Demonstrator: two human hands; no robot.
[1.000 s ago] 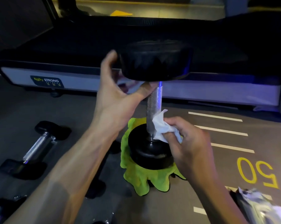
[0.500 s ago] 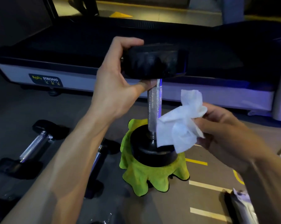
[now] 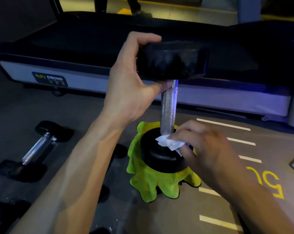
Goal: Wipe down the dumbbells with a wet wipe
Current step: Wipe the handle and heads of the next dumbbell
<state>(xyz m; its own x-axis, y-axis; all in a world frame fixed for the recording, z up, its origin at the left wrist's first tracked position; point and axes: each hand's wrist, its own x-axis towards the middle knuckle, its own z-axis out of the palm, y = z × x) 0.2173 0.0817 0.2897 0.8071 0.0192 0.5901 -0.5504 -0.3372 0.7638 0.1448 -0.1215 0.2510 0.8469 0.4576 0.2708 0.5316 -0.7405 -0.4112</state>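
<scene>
Both hands busy: left hand [image 3: 127,92] clamps upright dumbbell [image 3: 169,105] by its top head, right hand [image 3: 208,152] pinches wet wipe [image 3: 170,143] against bottom head.

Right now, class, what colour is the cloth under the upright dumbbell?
Bright yellow-green, seen in the head view: the cloth lies beneath the dumbbell.

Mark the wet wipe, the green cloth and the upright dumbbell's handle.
wet wipe [image 3: 170,143], head view, crumpled middle by the fingers.
green cloth [image 3: 159,184], head view, front folds under the dumbbell.
dumbbell handle [image 3: 168,107], head view, knurled mid-shaft.
</scene>
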